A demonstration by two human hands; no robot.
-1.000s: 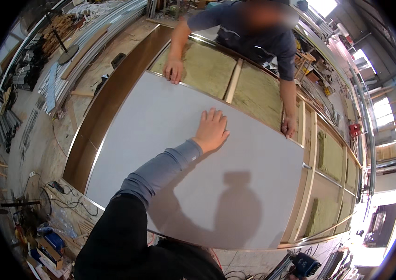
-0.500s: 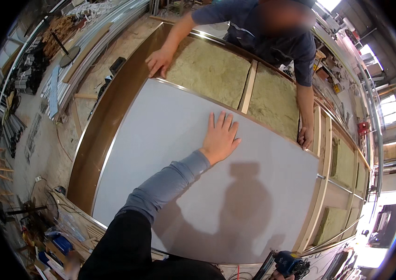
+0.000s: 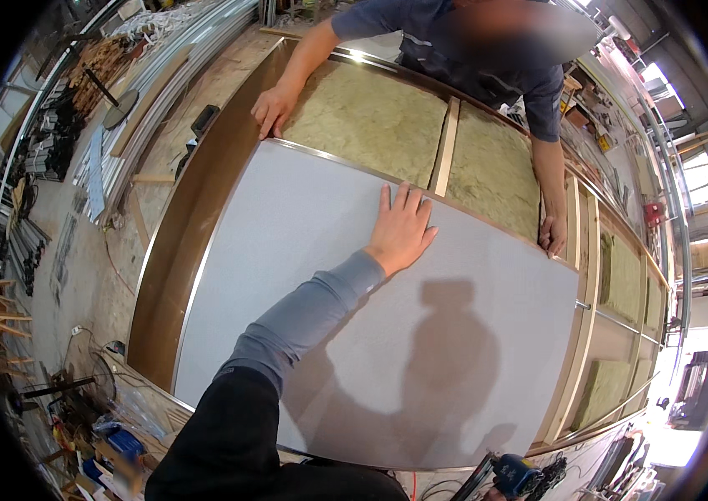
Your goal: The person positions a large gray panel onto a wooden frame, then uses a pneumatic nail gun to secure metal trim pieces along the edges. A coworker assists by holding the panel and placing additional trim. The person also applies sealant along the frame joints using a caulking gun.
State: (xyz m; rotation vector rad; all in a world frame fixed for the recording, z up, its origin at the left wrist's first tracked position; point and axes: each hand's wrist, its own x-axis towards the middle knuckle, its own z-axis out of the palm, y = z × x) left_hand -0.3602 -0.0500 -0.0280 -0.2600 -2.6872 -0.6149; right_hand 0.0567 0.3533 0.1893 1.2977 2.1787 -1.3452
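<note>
Workshop clutter rings the scene: cables and a blue tool at the near edge, stacked metal profiles off to the left. Nearest us, the person's left hand comes up on a grey sleeve and lies open, palm flat, fingers spread, on the big grey board. That board covers most of a long framed wall panel lying flat; its long axis runs from near-left toward far-right. The hand presses close to the board's far edge, fingertips pointing away at the uncovered bays. The right hand is out of view, so the left is the only one on the board. Just beyond the fingertips sits yellowish insulation, split by a pale wooden stud. Farther still, a co-worker leans in from the other side: one hand at the board's far-left corner, the other down at its right edge.
</note>
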